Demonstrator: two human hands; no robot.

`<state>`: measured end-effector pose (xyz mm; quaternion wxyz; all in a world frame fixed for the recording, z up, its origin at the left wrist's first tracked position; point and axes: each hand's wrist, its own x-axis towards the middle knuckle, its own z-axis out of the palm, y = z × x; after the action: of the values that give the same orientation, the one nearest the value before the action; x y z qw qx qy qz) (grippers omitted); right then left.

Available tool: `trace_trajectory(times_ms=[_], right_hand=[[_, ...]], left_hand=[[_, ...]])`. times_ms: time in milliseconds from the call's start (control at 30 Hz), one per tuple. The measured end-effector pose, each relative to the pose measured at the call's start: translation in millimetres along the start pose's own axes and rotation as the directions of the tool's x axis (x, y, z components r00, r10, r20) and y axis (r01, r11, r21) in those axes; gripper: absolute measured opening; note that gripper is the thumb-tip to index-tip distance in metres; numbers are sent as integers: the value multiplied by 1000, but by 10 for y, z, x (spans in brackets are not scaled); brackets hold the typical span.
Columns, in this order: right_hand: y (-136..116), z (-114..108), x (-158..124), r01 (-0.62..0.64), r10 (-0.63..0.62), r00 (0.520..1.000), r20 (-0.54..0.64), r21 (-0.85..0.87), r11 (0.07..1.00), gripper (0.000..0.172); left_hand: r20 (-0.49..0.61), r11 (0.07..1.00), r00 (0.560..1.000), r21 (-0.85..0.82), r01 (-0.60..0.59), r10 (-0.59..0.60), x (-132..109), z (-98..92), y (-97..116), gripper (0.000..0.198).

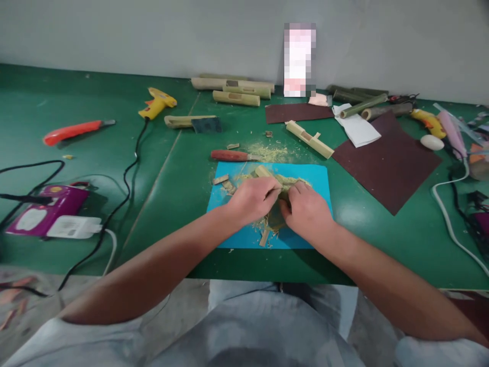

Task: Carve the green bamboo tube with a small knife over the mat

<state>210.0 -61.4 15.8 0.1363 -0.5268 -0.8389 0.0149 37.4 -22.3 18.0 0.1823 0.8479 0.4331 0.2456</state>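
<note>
We've R hand (311, 210) curled on bamboo pc (263, 171) over blue mat (320, 191); L hand (255, 198) pinched close by, can't tell on what. Chips (264, 237) scattered on mat, red-handled tool (229, 155) just past far edge.

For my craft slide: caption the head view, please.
Left hand and right hand, close together, at a bamboo piece over a blue mat littered with chips.

there are two hands (252, 199), two glue guns (156, 105), one mat (320, 178).
</note>
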Motion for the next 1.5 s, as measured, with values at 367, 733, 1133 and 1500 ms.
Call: trace_trajectory(times_ms=[367,733,1133,1500], right_hand=[[-59,-85,6,-45,47,999,23,-71,996,21],[-79,-114,-5,-78,84,995,49,-113,991,21],[-91,-128,6,-88,97,993,64,-127,988,23],[-77,-122,-4,-85,91,994,52,-102,991,23]], left_hand=[[12,1000,1000,-15,5,-5,-7,-10,12,21],[23,999,1000,-43,15,-14,15,-6,0,19],[27,999,1000,-32,0,1,-8,-30,19,18],[29,999,1000,-46,3,-2,-2,-42,1,18]])
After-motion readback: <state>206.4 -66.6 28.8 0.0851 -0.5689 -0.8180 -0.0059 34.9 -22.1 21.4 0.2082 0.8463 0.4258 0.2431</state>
